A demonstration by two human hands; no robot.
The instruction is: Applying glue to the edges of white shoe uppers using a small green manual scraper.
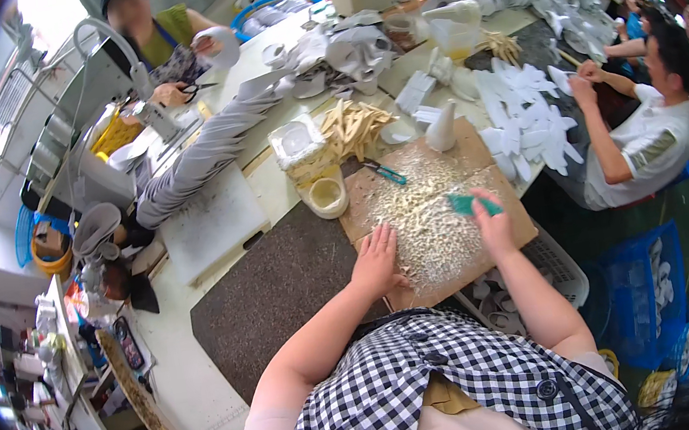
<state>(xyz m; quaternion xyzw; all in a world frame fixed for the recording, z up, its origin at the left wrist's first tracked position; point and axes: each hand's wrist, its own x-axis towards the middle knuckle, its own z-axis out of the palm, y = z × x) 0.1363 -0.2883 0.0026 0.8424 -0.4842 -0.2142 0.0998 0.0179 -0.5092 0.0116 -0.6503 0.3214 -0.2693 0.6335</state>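
A brown cardboard sheet (pixel 493 182) lies before me, its middle crusted with pale, lumpy spots (pixel 438 233). My left hand (pixel 378 258) rests flat on the cardboard's left part, fingers stretched out and holding nothing. Toward the right side, my right hand (pixel 493 217) grips a flat green piece (pixel 463 204) just above or on the crusted area; its exact kind is not clear. Small tools with teal handles (pixel 387 173) lie on the cardboard's far edge. A tub of cream-coloured paste (pixel 327 195) stands at its far left corner, and a white cone (pixel 441 128) stands at the back.
Wooden sticks (pixel 355 129) are heaped behind the tub. A dark speckled mat (pixel 280 289) lies at left, beside a white board (pixel 213 223). White cut pieces (pixel 527 117) spread at far right, near a seated co-worker (pixel 641 124). A basket (pixel 565 269) sits below the table's right edge.
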